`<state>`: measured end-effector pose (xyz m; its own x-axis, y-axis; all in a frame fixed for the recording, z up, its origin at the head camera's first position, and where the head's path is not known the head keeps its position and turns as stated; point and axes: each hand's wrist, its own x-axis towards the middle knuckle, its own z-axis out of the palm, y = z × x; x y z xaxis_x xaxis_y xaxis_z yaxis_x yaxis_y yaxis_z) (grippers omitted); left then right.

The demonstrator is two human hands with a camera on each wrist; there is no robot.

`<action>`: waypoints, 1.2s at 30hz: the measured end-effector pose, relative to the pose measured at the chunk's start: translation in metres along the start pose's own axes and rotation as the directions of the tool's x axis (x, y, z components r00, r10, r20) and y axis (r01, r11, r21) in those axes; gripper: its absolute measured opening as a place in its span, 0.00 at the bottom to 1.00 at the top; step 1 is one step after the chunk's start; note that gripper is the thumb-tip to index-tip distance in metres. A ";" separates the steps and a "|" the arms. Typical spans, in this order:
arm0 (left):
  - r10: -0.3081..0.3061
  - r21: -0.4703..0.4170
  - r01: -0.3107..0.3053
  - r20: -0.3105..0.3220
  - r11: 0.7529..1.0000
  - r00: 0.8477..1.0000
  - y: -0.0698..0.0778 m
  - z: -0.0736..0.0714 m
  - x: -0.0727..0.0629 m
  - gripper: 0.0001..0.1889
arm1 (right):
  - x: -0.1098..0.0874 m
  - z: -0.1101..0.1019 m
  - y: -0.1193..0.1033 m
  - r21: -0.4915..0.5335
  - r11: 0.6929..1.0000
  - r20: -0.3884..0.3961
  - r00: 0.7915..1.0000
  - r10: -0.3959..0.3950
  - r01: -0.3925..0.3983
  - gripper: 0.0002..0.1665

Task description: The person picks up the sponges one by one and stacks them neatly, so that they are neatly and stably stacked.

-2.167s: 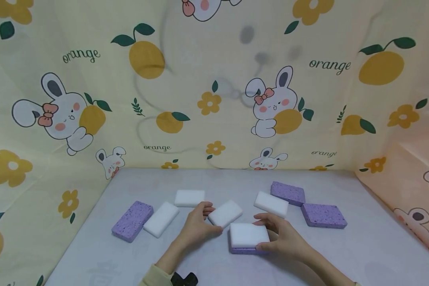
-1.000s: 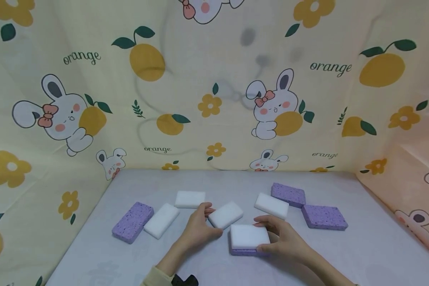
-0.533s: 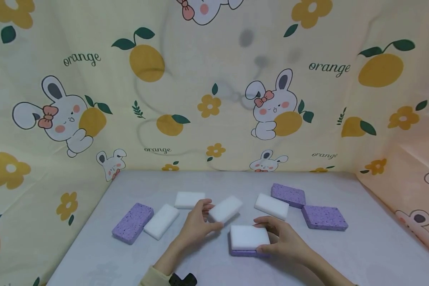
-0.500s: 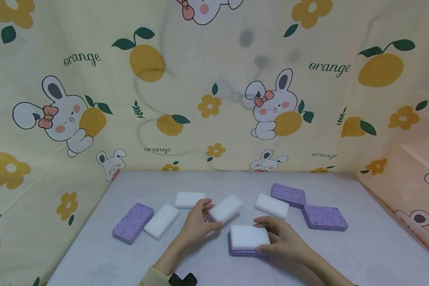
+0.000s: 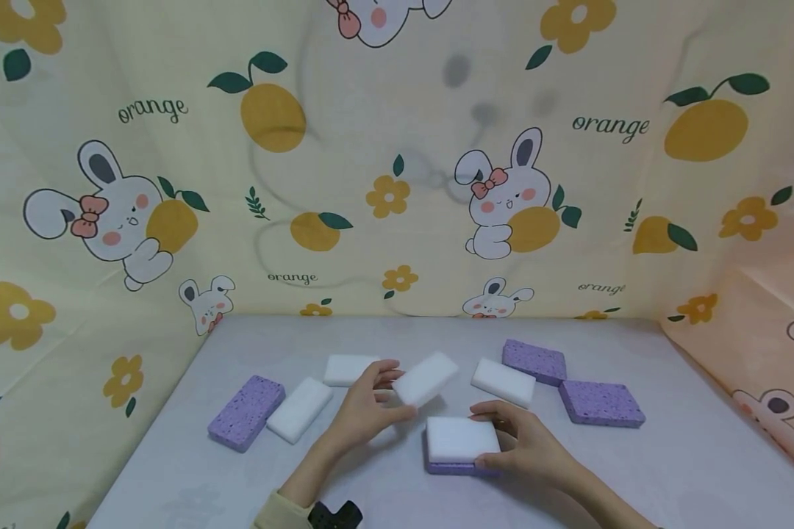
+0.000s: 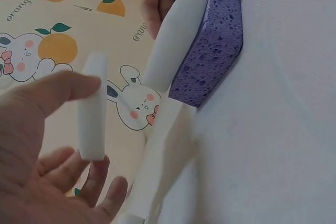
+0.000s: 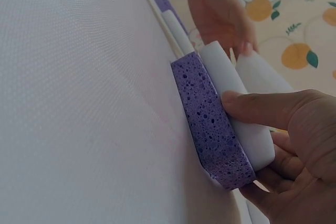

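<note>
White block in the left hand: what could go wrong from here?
The raised white block is held toward one end by the left hand, so it may slip. If dropped, it could knock the stacked white block off the purple sponge, though the right hand grips both.

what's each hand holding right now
Left hand: pinching a white block.
Right hand: holding a second white block on top of a purple sponge.
</note>
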<state>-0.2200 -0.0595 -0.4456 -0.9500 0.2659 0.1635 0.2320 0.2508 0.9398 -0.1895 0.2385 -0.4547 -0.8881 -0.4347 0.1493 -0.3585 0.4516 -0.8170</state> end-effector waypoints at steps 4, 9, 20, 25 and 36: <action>0.050 -0.035 -0.048 0.061 0.998 0.997 0.003 -0.003 -0.001 0.39 | 0.000 0.001 0.000 0.002 1.000 0.002 1.000 -0.002 0.001 0.41; 0.110 -0.076 -0.100 0.127 0.992 0.986 0.008 -0.005 -0.003 0.38 | 0.001 0.001 0.000 0.000 1.000 -0.001 1.000 -0.015 0.015 0.41; 0.218 -0.153 -0.186 0.228 0.971 0.949 0.019 -0.004 -0.006 0.38 | 0.001 0.000 0.001 -0.002 1.000 0.002 1.000 0.008 -0.008 0.41; 0.216 -0.110 -0.193 0.259 0.975 0.941 0.021 -0.002 -0.006 0.38 | 0.001 -0.001 0.004 0.023 1.000 -0.001 1.000 0.001 -0.001 0.42; 0.229 -0.054 -0.223 0.278 0.973 0.933 0.019 0.001 -0.006 0.38 | 0.000 -0.001 0.002 0.030 1.000 -0.002 1.000 0.000 0.000 0.43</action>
<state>-0.2094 -0.0556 -0.4293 -0.7750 0.5645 0.2842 0.4261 0.1346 0.8946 -0.1904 0.2397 -0.4555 -0.8887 -0.4332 0.1504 -0.3497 0.4280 -0.8334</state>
